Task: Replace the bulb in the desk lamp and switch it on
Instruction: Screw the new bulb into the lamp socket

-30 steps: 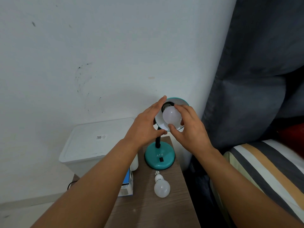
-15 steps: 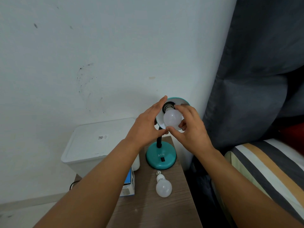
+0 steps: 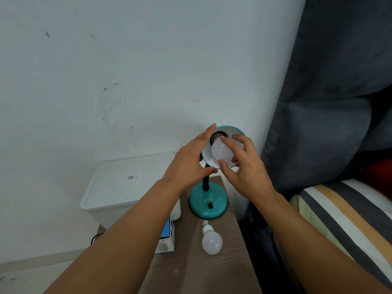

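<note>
A teal desk lamp stands on a wooden bedside table (image 3: 212, 272); its round base (image 3: 209, 205) carries a black switch and its shade (image 3: 230, 132) tilts toward me. A white bulb (image 3: 219, 151) sits at the socket inside the shade. My right hand (image 3: 244, 168) grips this bulb with thumb below and fingers over its top. My left hand (image 3: 188, 164) holds the shade's left rim, fingers along the edge and thumb underneath. A second white bulb (image 3: 211, 240) lies on the table in front of the base, screw cap pointing at the lamp.
A white lidded bin (image 3: 127, 183) stands left of the table against the wall. A blue-and-white carton (image 3: 167, 240) lies at the table's left edge, beside a small white container (image 3: 176, 211). A striped bed (image 3: 343, 219) and grey curtain (image 3: 328, 102) fill the right.
My right hand's fingers have shifted round the bulb at the socket, index finger now over its top. My left hand stays on the shade. The lamp has not moved.
</note>
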Demonstrator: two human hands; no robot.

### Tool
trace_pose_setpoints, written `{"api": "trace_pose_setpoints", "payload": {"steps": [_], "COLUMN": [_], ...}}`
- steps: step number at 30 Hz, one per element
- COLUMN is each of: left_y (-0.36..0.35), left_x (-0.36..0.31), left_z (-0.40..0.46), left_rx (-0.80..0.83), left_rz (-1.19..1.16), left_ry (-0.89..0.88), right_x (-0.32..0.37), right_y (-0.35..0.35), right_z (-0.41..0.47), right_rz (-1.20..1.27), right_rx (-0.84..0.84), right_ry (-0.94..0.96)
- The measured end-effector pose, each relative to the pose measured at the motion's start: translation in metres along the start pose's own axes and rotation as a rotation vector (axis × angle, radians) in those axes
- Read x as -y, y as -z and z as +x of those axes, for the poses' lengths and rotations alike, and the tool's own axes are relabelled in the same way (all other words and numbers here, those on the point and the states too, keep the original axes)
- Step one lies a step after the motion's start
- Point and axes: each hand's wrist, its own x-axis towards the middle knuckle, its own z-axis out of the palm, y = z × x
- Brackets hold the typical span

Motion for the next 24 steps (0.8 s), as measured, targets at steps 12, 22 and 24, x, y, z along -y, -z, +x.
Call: {"api": "trace_pose_setpoints", "payload": {"steps": [12,22,24], "left_y": [-0.0004,0.0005,0.0000], "left_x": [0.0002,-0.0010,-0.0006], "left_z": [-0.0007,-0.0005,-0.0003], "left_rx": [0.001,0.001,-0.002], "left_rz": [0.005,0.003,0.002], "left_ry": [-0.009,-0.004,-0.009], "right_x": [-0.0010,-0.0038,-0.0036], "right_y": [0.0007,-0.0018,-0.0021], "right_z": [0.0057,0.0052,0.0045], "right_rz": [-0.018,-0.021,-0.022], "right_rx": [-0.025,0.018,0.020], "right_ry": [-0.025,0.052,0.034]}}
